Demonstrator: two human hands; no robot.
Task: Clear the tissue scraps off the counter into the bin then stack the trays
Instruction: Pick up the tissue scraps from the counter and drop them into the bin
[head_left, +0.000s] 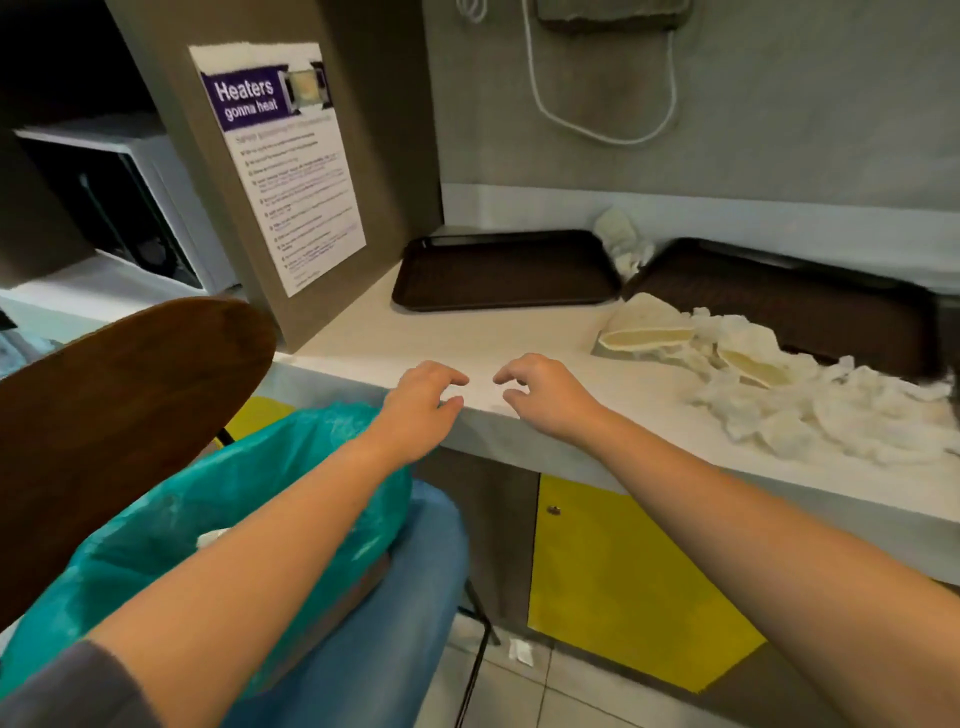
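Two dark brown trays lie side by side at the back of the white counter (363, 343): the left tray (506, 273) and the right tray (789, 301). A heap of white tissue scraps (810, 400) covers the counter's right part, with two folded pale wrappers (649, 332) on it. One more crumpled tissue (623, 244) sits between the trays at the wall. The bin, lined with a teal bag (218, 514), stands below the counter edge at my left. My left hand (423, 397) and my right hand (543, 392) hover at the counter's front edge, fingers curled apart, holding nothing.
A brown swing lid or chair back (119, 431) rises left of the bin. A grey partition with a printed notice (280, 166) stands at the counter's left end. A microwave (114, 208) sits further left. Yellow cabinet doors (623, 587) are below the counter. A scrap (521, 650) lies on the floor.
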